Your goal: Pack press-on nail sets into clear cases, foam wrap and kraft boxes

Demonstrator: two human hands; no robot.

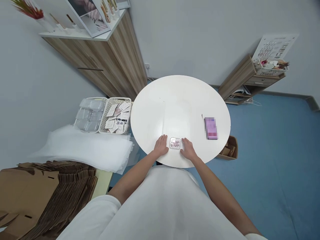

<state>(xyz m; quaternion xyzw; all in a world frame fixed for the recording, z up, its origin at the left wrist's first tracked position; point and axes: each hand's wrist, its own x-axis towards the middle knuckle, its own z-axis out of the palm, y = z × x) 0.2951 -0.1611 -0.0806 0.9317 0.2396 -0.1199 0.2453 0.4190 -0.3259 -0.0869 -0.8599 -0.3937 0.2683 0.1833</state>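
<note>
A small clear plastic box (175, 143) with pinkish pieces inside lies flat near the front edge of the round white table (177, 96). My left hand (161, 145) rests on the tabletop just left of the box, fingers stretched forward, holding nothing. On the other side, my right hand (188, 149) lies close to the box's right edge, its fingers also extended and thumb apart. Neither hand grips the box. What the pink pieces are is too small to tell.
A blurred purple pack (211, 128) lies on the table's right side. Left of the table stand a basket of printed cards (116, 116), a basket of clear boxes (90, 115), white foam sheets (85, 146) and folded cardboard (50, 196). A carton (231, 148) sits on the floor.
</note>
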